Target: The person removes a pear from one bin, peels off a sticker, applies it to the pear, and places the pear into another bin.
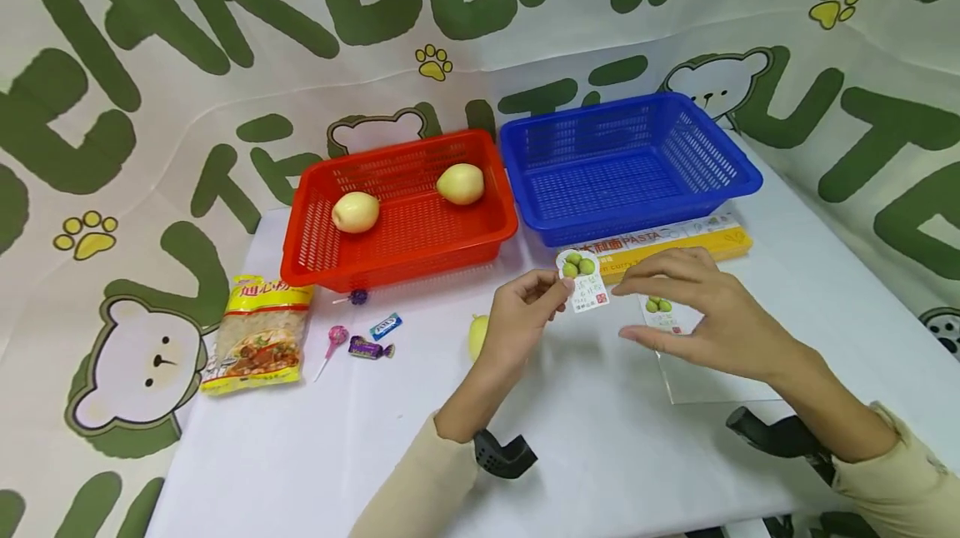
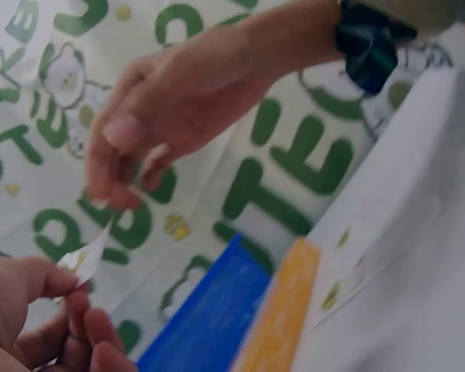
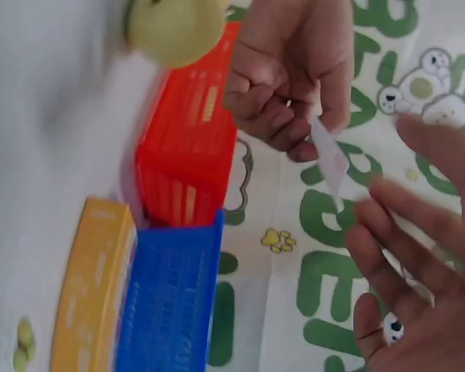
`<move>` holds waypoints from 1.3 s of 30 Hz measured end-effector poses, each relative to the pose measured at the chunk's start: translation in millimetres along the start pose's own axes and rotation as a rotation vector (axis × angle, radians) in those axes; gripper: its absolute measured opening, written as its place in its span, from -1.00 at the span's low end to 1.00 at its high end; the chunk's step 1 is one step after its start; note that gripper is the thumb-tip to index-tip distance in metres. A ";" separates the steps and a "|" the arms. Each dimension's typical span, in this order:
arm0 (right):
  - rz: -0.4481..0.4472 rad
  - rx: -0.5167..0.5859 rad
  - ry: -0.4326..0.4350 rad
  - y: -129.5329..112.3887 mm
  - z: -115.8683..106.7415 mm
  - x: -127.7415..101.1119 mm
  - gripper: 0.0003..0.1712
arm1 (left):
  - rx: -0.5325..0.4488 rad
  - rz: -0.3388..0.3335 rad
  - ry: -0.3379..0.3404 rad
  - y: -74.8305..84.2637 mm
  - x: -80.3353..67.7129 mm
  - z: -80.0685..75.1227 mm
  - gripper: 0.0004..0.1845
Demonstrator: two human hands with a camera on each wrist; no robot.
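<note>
My left hand (image 1: 517, 315) pinches a small white fruit sticker (image 1: 587, 290) between thumb and fingers. Green fruit, handwriting-like characters and a red stamp are printed on it. The right hand (image 1: 701, 311) hovers just to the right of the sticker, thumb and fingers spread apart and holding nothing; the right wrist view shows a gap between those fingers and the sticker (image 3: 331, 159). Beneath the right hand lies a clear sheet (image 1: 693, 384) bearing similar stickers (image 1: 660, 313), partly hidden by that hand. A pale yellow-green fruit (image 1: 477, 335) on the table is half covered by the left hand.
A red basket (image 1: 405, 259) with two pale fruits (image 1: 356, 212) stands behind, beside a blue basket (image 1: 630, 226). In front of the blue one lies a yellow pasta box (image 1: 705, 245). At left are a noodle bag (image 1: 262, 334), lollipops (image 1: 337, 336) and wrapped candies (image 1: 371, 348).
</note>
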State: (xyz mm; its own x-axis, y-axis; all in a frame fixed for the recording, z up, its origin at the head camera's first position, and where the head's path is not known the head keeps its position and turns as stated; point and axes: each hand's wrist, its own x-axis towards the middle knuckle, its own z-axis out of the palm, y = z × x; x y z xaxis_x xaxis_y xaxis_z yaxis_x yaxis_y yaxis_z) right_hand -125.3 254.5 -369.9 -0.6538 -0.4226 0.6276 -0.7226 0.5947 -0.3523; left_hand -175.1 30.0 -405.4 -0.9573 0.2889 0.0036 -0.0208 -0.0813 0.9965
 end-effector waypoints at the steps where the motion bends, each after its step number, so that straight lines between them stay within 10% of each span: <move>1: 0.105 0.065 -0.007 -1.5 1.3 0.8 -0.76 | 0.040 0.019 -0.005 1.8 -2.3 -6.3 -0.81; 8: 0.608 0.314 -0.135 -6.2 39.5 21.3 -0.83 | 0.265 0.120 -0.017 6.6 -18.0 -38.9 -0.84; 18: 0.617 0.492 -0.194 -2.9 87.3 41.9 -0.89 | 0.620 0.431 0.187 -6.9 -27.5 -69.9 -0.92; 29: 0.611 0.544 -0.389 -3.4 117.1 40.6 -0.87 | 0.687 0.159 0.169 -13.6 -48.3 -89.5 -0.86; 39: 0.592 0.452 -0.338 -6.9 130.2 39.5 -0.83 | 0.881 0.216 0.169 -23.0 -51.2 -94.3 -0.67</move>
State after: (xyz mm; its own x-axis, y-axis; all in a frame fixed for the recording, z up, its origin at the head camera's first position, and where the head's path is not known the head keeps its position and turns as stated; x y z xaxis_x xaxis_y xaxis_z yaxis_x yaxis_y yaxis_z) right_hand -175.4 144.7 -433.2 -0.9358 -0.3510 0.0319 -0.2096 0.4813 -0.8511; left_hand -152.8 -72.9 -436.4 -0.9457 0.2034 0.2534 0.3237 0.6585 0.6795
